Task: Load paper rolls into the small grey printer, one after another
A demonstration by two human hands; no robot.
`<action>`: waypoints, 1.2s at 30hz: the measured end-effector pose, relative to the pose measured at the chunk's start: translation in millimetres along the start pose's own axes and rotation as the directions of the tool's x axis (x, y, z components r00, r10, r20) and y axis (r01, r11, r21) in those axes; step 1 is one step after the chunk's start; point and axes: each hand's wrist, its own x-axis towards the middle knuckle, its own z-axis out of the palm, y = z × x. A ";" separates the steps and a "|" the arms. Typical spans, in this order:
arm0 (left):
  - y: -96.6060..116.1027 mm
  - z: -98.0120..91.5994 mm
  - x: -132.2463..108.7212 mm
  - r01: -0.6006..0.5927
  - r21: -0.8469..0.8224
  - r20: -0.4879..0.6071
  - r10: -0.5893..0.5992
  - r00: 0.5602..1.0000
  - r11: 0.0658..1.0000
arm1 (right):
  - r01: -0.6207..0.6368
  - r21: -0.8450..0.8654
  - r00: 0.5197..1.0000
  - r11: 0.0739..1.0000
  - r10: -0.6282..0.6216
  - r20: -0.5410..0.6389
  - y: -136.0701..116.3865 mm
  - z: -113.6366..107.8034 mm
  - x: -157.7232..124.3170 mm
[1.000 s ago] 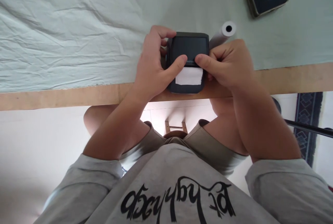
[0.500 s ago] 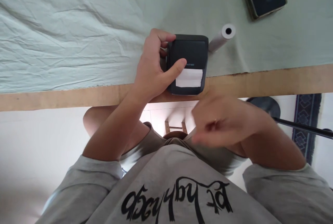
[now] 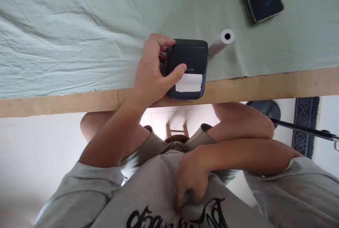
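Gripping the boxy matte-black printer (image 3: 189,58), the left hand (image 3: 152,74) was clamped on it, fingers hooked over its far left corner and thumb laid across its top. A flat white paper strip (image 3: 189,82) stuck out of the printer's near end. A smooth white paper roll (image 3: 221,42) lay just right of the printer on the creased pale-green cloth (image 3: 66,33). The right hand (image 3: 192,178), which a second before had pressed the printer's lid, had dropped well below the printer, fingers bunched into the soft grey shirt (image 3: 159,192).

Home: cloth-covered table (image 3: 265,83), patterned rug (image 3: 304,122)
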 end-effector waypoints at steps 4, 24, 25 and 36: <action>0.5 0.5 0.5 -0.005 0.006 -0.002 0.005 1.000 1.000 | 0.011 -0.093 1.000 0.996 -0.012 -0.013 -5.5 -0.5 8.0; 2.1 3.1 0.5 -0.020 0.031 -0.047 0.022 0.999 0.999 | -0.113 -0.278 0.990 0.954 0.083 -0.115 -18.4 1.3 9.5; 2.4 3.0 0.6 -0.022 0.034 -0.045 0.024 0.999 0.999 | -0.126 -0.281 0.983 0.951 0.081 -0.165 -18.4 1.1 7.9; 1.3 2.9 1.3 -0.021 0.038 -0.034 0.022 0.999 0.999 | -0.071 -0.322 0.995 0.944 0.045 -0.089 -13.7 7.2 19.9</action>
